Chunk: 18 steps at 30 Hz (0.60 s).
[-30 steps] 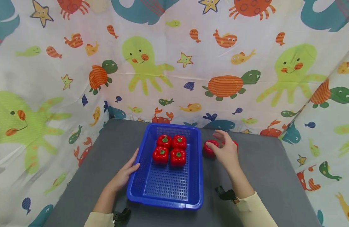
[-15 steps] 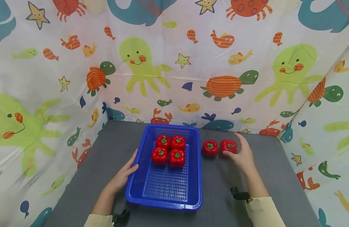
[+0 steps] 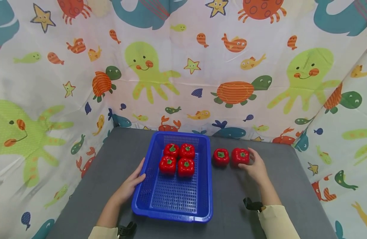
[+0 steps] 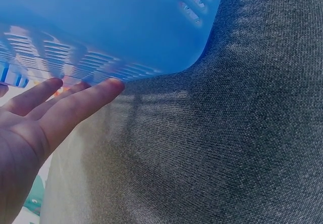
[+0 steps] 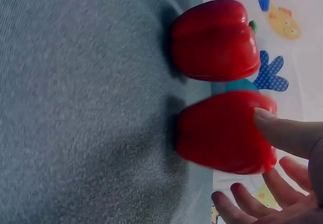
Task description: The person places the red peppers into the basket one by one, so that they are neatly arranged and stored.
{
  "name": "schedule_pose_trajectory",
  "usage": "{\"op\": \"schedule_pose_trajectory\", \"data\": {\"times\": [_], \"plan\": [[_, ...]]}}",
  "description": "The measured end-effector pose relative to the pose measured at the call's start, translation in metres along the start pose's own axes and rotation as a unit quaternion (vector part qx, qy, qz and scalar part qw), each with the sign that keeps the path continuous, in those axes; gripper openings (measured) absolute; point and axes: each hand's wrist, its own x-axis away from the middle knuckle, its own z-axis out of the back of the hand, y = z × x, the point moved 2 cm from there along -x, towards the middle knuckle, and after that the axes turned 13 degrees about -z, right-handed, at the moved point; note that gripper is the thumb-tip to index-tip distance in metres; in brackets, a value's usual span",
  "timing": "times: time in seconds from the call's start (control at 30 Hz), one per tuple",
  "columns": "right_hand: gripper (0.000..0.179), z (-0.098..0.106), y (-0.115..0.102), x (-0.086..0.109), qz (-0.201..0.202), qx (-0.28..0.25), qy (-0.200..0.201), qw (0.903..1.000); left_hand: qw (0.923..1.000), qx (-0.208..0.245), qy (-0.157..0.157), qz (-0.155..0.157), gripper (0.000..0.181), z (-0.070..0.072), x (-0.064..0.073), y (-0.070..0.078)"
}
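In the head view my left hand [image 3: 128, 186] rests against the left side of a blue plastic basket [image 3: 171, 215]. Its fingers look straight against the outer wall in the left wrist view, where the basket [image 4: 116, 27] fills the top. Several red bell peppers [image 3: 186, 167] with green stems sit inside, toward the far end. To the right of the basket, my right hand [image 3: 257, 168] holds a red bell pepper [image 3: 239, 156] standing on the table. The right wrist view has the thumb on this pepper [image 5: 222, 133] and fingers at its far side. Another red bell pepper [image 3: 221, 157] stands beside it.
A dark grey cloth-covered table [image 3: 278, 186] lies under everything. Behind and at both sides hangs a white curtain [image 3: 183, 79] printed with sea animals. The basket's raised rim surrounds the peppers inside it.
My right hand has moved right, past the nearer loose pepper, to the outer one, and its thumb and fingers have closed round it. The left hand stays at the basket.
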Motion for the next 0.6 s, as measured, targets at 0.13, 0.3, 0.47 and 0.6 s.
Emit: {"op": "schedule_pose_trajectory", "data": {"times": [0.13, 0.3, 0.47, 0.6], "plan": [[0.087, 0.002, 0.006, -0.001, -0.008, 0.003, 0.017, 0.9998, 1.0000, -0.004, 0.001, 0.000, 0.058, -0.001, 0.000, 0.000], [0.083, 0.004, 0.008, 0.000, -0.014, 0.013, 0.018, 0.9997, 1.0000, 0.001, 0.003, 0.002, 0.057, -0.001, 0.000, 0.001], [0.084, 0.004, 0.011, 0.001, -0.029, -0.029, 0.009, 0.9991, 1.0000, 0.004, 0.004, 0.006, 0.057, 0.000, 0.000, 0.000], [0.086, 0.005, 0.012, 0.007, -0.048, -0.072, 0.027, 0.9959, 1.0000, -0.001, 0.003, 0.007, 0.057, 0.000, 0.001, -0.001]]}}
